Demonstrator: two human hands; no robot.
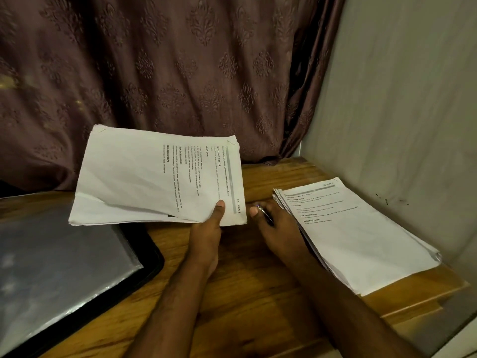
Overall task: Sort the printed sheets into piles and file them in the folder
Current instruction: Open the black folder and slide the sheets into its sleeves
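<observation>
Head view, left to right: an open black folder (77, 254) with clear sleeves lies on the wooden tabletop (258, 293). Left hand (209, 228) pinches a stapled sheaf (154, 182) held above the tabletop. Right hand (273, 226) grips a pen (265, 214), touching the pile of printed sheets (361, 236).

A wooden table (260, 293) with a warm brown grain fills the lower part of the view, pushed into a corner. Behind it hangs a dark mauve curtain (160, 68) embossed with a repeating floral motif, falling in soft folds. On the right stands a plain pale wall (402, 99), faintly marked with dark specks. The light is dim and warm.
</observation>
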